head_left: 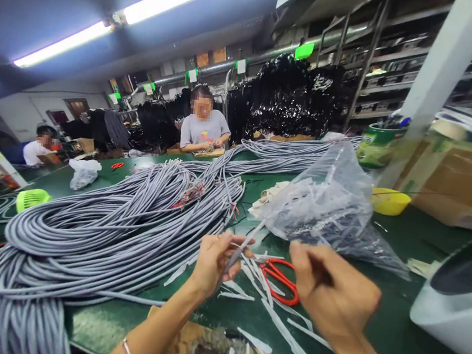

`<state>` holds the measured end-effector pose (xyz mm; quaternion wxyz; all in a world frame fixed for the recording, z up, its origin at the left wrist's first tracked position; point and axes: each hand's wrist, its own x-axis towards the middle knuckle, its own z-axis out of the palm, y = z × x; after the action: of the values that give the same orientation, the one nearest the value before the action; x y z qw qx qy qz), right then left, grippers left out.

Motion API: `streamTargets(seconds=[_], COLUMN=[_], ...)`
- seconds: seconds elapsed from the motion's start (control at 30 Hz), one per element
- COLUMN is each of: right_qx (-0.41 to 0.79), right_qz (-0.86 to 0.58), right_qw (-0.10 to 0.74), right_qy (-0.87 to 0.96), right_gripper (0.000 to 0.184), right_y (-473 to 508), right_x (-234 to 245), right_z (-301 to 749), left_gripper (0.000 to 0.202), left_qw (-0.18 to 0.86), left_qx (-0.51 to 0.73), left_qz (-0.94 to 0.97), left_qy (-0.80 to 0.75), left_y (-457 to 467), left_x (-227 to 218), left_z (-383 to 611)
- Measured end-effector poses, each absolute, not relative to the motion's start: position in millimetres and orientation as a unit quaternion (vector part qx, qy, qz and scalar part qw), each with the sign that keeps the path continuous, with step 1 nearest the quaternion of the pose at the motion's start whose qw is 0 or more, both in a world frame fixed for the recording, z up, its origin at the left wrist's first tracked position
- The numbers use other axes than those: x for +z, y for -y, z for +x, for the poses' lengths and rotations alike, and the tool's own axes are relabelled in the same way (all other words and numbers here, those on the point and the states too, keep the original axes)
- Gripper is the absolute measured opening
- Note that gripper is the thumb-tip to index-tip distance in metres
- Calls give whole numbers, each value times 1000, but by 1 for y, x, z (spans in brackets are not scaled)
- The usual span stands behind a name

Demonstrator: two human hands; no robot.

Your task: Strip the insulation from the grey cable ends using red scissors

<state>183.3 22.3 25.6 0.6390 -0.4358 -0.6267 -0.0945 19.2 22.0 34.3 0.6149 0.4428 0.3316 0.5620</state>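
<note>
My left hand [213, 261], at the middle of the bench, is closed around a grey cable [239, 251] whose end points up and away from me. To its right, my right hand [336, 288] is raised with the fingers curled and the thumb against them; whatever they may hold is hidden. Red-handled scissors [277, 290] lie on the bench between the two hands. Thin whitish strips [281, 325] are scattered around the scissors. A large coiled bundle of grey cables [126, 238] spreads to the left, with red wire ends showing near its middle.
A clear plastic bag [321, 209] of dark pieces sits beyond my right hand. Behind it are a yellow bowl [390, 202] and a cardboard box [453, 179]. A white container [450, 315] stands at right. A wooden board [183, 338] lies in front. Another person [205, 128] sits across the bench.
</note>
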Motion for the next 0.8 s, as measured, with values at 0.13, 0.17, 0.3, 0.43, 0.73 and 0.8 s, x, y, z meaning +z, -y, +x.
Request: streamTargets(seconds=[0.13,0.17,0.3,0.43,0.73,0.8], right_qx=[10,62,246,262,63,66], right_qz=[-388,-396,-407,-398,-344,-332], right_qw=[605,588,515,504,582,580], right_qy=[695,703,713,720,734,741], right_gripper=[9,13,31,27,18,18], right_y=[-6,-6,-13,-15,-12,-11], right_x=[15,13,8,7,18,18], right_z=[162,161,163,161,166,165], left_gripper=[42,43,53,59,23,33], left_qw=[651,655,669,677,442,454], left_qx=[553,547,529,478,500,528], left_qz=[426,430,441,484,630,587], left_qy=[-298,-294,-281,-280,-397,-412], left_y=[-23,-22,-22,-23,-17,-17], left_x=[30,29,25,25,32,29], left_z=[20,20,21,21,19,23])
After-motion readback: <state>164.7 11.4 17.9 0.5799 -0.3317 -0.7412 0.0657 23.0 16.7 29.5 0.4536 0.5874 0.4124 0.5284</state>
